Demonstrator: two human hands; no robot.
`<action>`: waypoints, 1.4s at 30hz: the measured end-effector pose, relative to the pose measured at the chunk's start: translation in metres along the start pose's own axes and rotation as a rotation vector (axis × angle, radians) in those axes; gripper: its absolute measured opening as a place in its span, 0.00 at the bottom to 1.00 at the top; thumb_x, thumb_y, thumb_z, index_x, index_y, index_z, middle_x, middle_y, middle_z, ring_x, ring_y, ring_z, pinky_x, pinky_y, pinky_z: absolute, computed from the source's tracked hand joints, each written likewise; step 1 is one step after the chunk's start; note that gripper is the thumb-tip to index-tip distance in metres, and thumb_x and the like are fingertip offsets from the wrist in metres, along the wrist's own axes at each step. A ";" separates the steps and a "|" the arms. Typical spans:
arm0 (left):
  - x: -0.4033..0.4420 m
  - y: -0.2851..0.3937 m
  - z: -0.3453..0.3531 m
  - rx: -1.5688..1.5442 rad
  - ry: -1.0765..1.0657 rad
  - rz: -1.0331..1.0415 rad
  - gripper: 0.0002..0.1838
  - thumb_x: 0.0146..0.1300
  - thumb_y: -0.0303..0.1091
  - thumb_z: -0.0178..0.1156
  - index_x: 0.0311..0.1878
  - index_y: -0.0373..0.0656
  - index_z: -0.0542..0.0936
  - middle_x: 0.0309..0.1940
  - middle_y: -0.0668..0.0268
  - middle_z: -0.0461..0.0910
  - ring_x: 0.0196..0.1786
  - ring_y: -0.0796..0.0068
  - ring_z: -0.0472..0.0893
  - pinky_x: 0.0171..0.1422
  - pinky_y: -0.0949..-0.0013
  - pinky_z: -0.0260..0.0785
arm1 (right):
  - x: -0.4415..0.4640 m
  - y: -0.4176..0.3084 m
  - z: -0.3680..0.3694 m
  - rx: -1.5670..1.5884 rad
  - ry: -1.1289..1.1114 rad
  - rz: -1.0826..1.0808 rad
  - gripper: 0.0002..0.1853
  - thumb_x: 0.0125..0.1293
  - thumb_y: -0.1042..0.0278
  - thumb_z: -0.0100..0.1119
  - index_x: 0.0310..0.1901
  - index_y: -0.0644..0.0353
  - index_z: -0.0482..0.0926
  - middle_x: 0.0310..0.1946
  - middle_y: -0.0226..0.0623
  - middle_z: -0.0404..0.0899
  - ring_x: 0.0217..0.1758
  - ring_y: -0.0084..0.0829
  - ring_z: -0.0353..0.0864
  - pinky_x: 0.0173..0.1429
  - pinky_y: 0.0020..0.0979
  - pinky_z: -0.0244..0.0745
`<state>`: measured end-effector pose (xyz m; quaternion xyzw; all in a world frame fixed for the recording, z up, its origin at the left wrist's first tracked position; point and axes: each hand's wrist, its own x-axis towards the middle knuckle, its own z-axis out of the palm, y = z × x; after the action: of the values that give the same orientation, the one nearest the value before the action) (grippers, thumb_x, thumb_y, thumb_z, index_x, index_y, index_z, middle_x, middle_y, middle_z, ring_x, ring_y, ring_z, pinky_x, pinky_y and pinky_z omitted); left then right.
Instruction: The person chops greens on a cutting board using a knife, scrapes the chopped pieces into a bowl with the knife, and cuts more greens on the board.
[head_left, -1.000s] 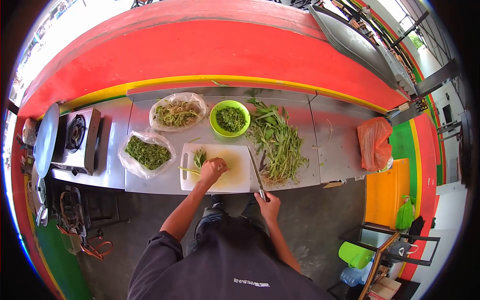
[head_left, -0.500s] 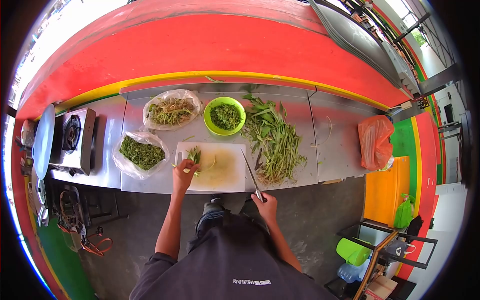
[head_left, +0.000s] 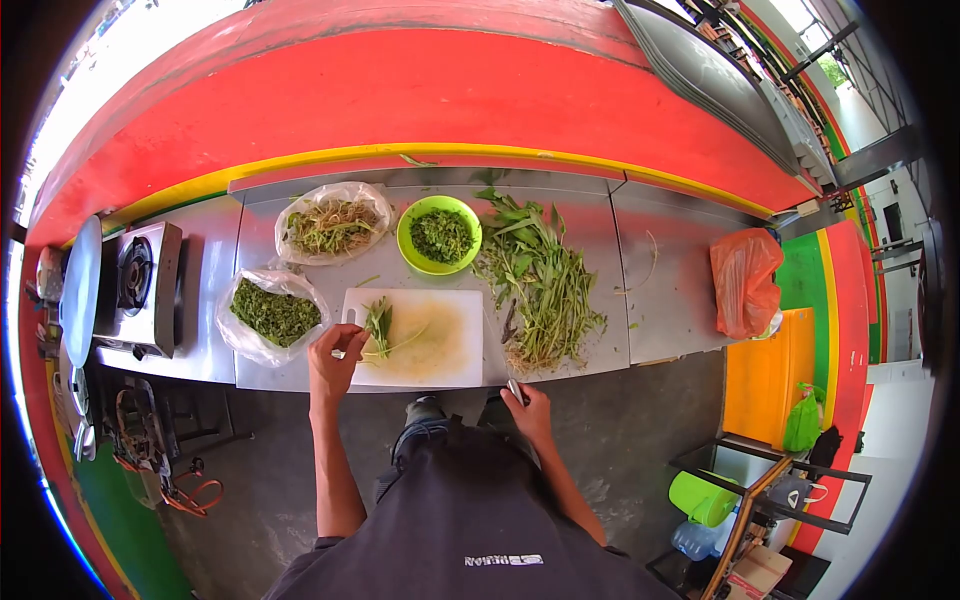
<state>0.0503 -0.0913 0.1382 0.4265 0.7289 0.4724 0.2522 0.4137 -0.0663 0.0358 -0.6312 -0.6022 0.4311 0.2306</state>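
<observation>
a left hand (head_left: 331, 366) pinches a pale bit (head_left: 338, 354) just left of a leafy sprig (head_left: 378, 322) pointing away; the right hand (head_left: 532, 411), gripping a knife (head_left: 516, 391), is farther off.

Head cam, fisheye, facing fwd/down, counter (head_left: 665, 315) mid-frame, wearer's shirt (head_left: 480, 510) close, btm

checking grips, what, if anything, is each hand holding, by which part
Right hand: knife, by its handle. Left hand: can't tell whether it holds anything.

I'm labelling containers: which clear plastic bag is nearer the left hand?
The front bag, with chopped greens: it lies closer to the left hand. The back bag, with stalks, sits farther off.
</observation>
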 end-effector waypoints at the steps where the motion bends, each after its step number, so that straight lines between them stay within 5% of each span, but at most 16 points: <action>1: 0.002 0.003 -0.001 -0.026 -0.021 -0.067 0.07 0.63 0.27 0.69 0.39 0.32 0.84 0.27 0.63 0.85 0.25 0.80 0.79 0.31 0.74 0.70 | -0.001 0.001 -0.001 -0.006 -0.004 -0.008 0.20 0.62 0.55 0.71 0.44 0.67 0.85 0.27 0.48 0.84 0.27 0.34 0.82 0.38 0.34 0.76; 7: 0.009 -0.025 0.017 0.102 -0.179 -0.035 0.07 0.64 0.29 0.69 0.40 0.35 0.84 0.25 0.62 0.83 0.23 0.81 0.76 0.28 0.73 0.67 | -0.002 0.013 0.004 0.004 -0.037 -0.005 0.21 0.62 0.55 0.71 0.44 0.67 0.84 0.30 0.51 0.85 0.33 0.43 0.86 0.40 0.38 0.77; 11: -0.002 -0.072 0.057 0.233 -0.323 0.152 0.08 0.61 0.33 0.70 0.39 0.40 0.84 0.34 0.62 0.83 0.32 0.64 0.84 0.37 0.62 0.75 | 0.002 0.005 0.004 -0.049 -0.096 0.006 0.21 0.62 0.54 0.71 0.45 0.66 0.84 0.32 0.52 0.85 0.35 0.47 0.87 0.41 0.39 0.78; 13: -0.008 -0.084 0.070 0.235 -0.469 0.125 0.09 0.60 0.35 0.71 0.37 0.42 0.84 0.41 0.63 0.83 0.39 0.56 0.84 0.42 0.57 0.76 | 0.003 0.002 0.007 -0.018 -0.055 -0.091 0.19 0.63 0.58 0.71 0.44 0.68 0.84 0.25 0.40 0.82 0.28 0.21 0.77 0.36 0.29 0.74; 17: -0.016 -0.105 0.077 0.217 -0.433 0.097 0.09 0.60 0.35 0.71 0.36 0.41 0.83 0.44 0.65 0.83 0.40 0.56 0.84 0.42 0.57 0.76 | 0.004 -0.002 0.005 -0.027 -0.061 -0.090 0.19 0.63 0.58 0.72 0.45 0.68 0.84 0.25 0.41 0.83 0.27 0.22 0.77 0.36 0.30 0.74; 23: -0.016 -0.115 0.076 0.265 -0.064 0.229 0.09 0.60 0.33 0.71 0.37 0.39 0.84 0.43 0.60 0.85 0.37 0.59 0.86 0.41 0.60 0.77 | 0.003 -0.002 0.003 -0.041 -0.041 -0.090 0.19 0.63 0.58 0.71 0.45 0.68 0.84 0.27 0.44 0.84 0.29 0.25 0.80 0.38 0.32 0.76; 25: -0.017 -0.110 0.081 0.041 -0.056 -0.012 0.09 0.61 0.31 0.71 0.37 0.36 0.84 0.37 0.58 0.85 0.34 0.63 0.86 0.39 0.63 0.77 | 0.003 0.004 0.003 -0.059 -0.075 -0.028 0.21 0.63 0.53 0.70 0.46 0.65 0.84 0.37 0.50 0.87 0.41 0.49 0.88 0.46 0.39 0.80; 26: -0.018 -0.108 0.085 0.041 -0.056 -0.014 0.09 0.61 0.31 0.71 0.37 0.36 0.84 0.37 0.58 0.85 0.34 0.63 0.86 0.39 0.63 0.77 | 0.004 0.006 0.005 -0.060 -0.077 -0.027 0.21 0.63 0.53 0.70 0.46 0.65 0.84 0.37 0.50 0.87 0.41 0.49 0.88 0.46 0.39 0.80; 28: -0.018 -0.099 0.094 0.013 -0.110 0.024 0.09 0.62 0.31 0.71 0.38 0.35 0.84 0.31 0.58 0.85 0.32 0.66 0.86 0.38 0.65 0.77 | 0.005 0.011 0.009 -0.028 -0.004 -0.167 0.20 0.66 0.60 0.69 0.53 0.66 0.81 0.31 0.41 0.86 0.32 0.28 0.85 0.40 0.31 0.77; 34: 0.007 -0.090 0.143 -0.004 -0.196 0.159 0.07 0.62 0.32 0.70 0.38 0.39 0.85 0.33 0.59 0.85 0.30 0.64 0.85 0.35 0.65 0.76 | -0.001 -0.007 0.000 0.036 -0.178 -0.051 0.24 0.69 0.62 0.65 0.63 0.62 0.75 0.33 0.41 0.86 0.33 0.26 0.85 0.39 0.30 0.78; 39: 0.044 -0.091 0.167 0.035 -0.178 0.239 0.09 0.64 0.32 0.69 0.41 0.36 0.86 0.33 0.58 0.85 0.23 0.69 0.82 0.30 0.69 0.74 | -0.005 -0.013 -0.003 0.041 -0.190 -0.008 0.22 0.68 0.61 0.66 0.61 0.59 0.77 0.33 0.44 0.86 0.35 0.34 0.89 0.42 0.32 0.79; 42: 0.056 -0.085 0.162 -0.093 -0.132 0.090 0.09 0.66 0.33 0.68 0.41 0.35 0.86 0.32 0.60 0.85 0.19 0.73 0.80 0.26 0.71 0.72 | -0.006 -0.014 -0.006 0.052 -0.190 0.005 0.22 0.68 0.61 0.66 0.60 0.60 0.77 0.34 0.46 0.86 0.36 0.35 0.89 0.43 0.33 0.79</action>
<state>0.1147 0.0173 -0.0057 0.4768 0.6681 0.4873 0.2980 0.4111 -0.0682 0.0520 -0.5829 -0.6083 0.5049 0.1876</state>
